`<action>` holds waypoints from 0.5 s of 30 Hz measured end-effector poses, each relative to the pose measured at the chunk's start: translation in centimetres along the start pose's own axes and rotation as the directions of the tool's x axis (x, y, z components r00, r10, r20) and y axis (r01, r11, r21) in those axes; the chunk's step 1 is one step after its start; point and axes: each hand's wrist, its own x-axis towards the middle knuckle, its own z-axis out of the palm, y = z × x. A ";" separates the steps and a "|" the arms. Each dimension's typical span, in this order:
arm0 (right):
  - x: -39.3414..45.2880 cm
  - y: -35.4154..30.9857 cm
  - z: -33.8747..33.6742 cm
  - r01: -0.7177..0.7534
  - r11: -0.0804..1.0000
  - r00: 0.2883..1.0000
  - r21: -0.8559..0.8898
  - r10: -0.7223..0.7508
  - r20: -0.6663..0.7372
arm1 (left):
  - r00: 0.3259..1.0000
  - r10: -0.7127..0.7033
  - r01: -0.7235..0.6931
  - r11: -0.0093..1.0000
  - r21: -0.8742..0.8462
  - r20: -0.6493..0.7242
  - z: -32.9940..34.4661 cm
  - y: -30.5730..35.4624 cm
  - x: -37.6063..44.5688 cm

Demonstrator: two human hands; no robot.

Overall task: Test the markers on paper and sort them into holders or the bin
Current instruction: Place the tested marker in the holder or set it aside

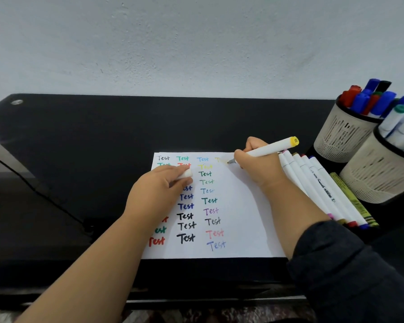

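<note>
The right hand [258, 163] pinches a yellow-capped white marker [269, 149], its tip touching the paper [245, 217] near the top right on the black worktop [103, 136]. The left hand [160, 190] rests on the paper, fingers curled round a white cap [185, 174]. More markers [317, 187] lie just right of the sheet, beside two mesh holders [350, 141].

Black desk [79, 141] against pale wall [173, 43]
</note>
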 end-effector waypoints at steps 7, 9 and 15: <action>1.0 0.9 0.5 -0.061 0.986 0.997 0.156 0.066 -0.027 | 1.000 0.014 -0.014 1.000 -0.006 -0.003 0.0 -0.1 0.0; 1.2 1.2 0.6 -0.109 0.964 0.992 0.241 0.122 -0.039 | 1.000 0.016 -0.016 1.000 -0.019 -0.010 -0.1 -0.1 0.0; 1.7 0.6 -0.2 -0.183 0.925 0.983 0.333 0.176 0.054 | 0.998 0.050 -0.050 0.999 -0.011 -0.026 -0.5 0.4 -0.4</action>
